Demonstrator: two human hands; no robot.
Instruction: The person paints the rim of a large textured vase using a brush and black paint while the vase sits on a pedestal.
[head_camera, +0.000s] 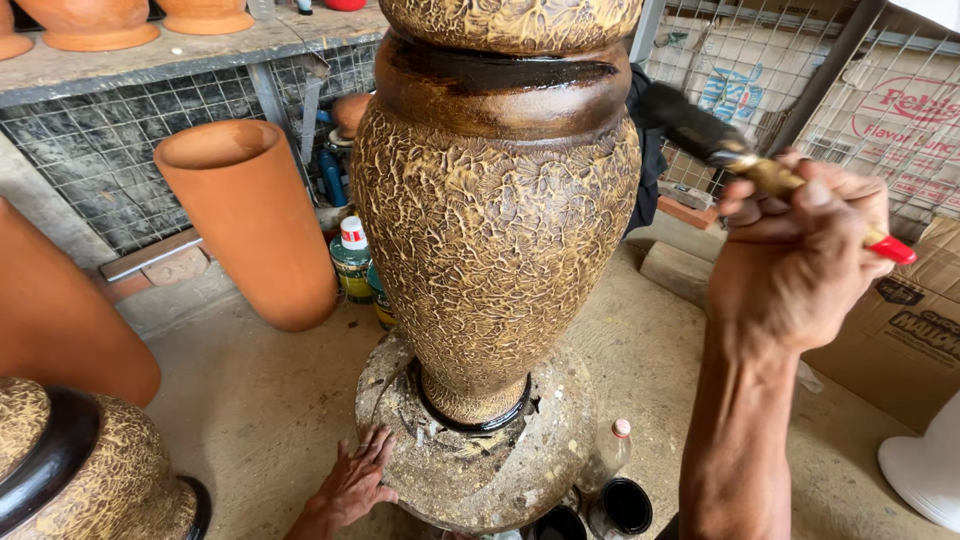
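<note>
Right hand (800, 265) of mine grips a red-handled brush (745, 160) beside the tall crackle-textured clay vase (495, 240) on its round stone turntable (480, 470), which my left hand (352, 485) touches flat; the neck band looks only partly darkened.

The tall textured vase (495, 230) fills the centre on its round stone turntable (480, 460). At 9 o'clock, a leaning terracotta pipe (250, 220) narrows the gap, with paint cans (355, 262) wedged behind. At 6 o'clock, a small bottle (612, 452) and black pots (625, 505) crowd the base. Bare floor (260, 410) lies open at 8 o'clock. At 3 o'clock, a cardboard box (905, 330) stands, apparently well apart.
</note>
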